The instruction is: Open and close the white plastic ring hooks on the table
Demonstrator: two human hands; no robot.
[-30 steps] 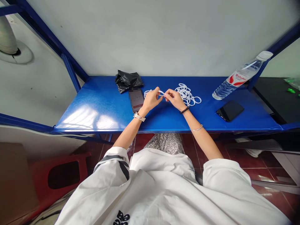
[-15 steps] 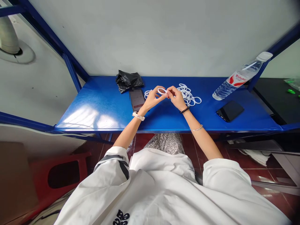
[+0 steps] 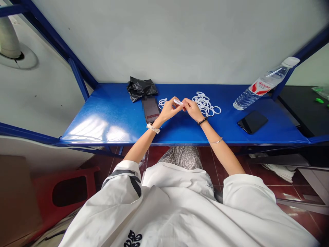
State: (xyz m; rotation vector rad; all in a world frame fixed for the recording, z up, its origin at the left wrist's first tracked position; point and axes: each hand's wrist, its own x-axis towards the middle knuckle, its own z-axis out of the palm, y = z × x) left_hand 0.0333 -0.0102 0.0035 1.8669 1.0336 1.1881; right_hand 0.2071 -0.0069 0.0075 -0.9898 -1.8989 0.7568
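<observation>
White ring (image 3: 178, 102) sits between our two hands, above the blue table (image 3: 120, 106). Half a second ago it showed as an open oval; now we see it nearly edge-on, so we judge that the work remains with this one ring, tilted in the fingers. Our right hand (image 3: 192, 110), at four o'clock from it, pinches its three o'clock end. Our left hand (image 3: 168, 110), at eight o'clock, curls beside it; whether it grips, we cannot tell. The ring pile (image 3: 204, 103) lies at three o'clock.
</observation>
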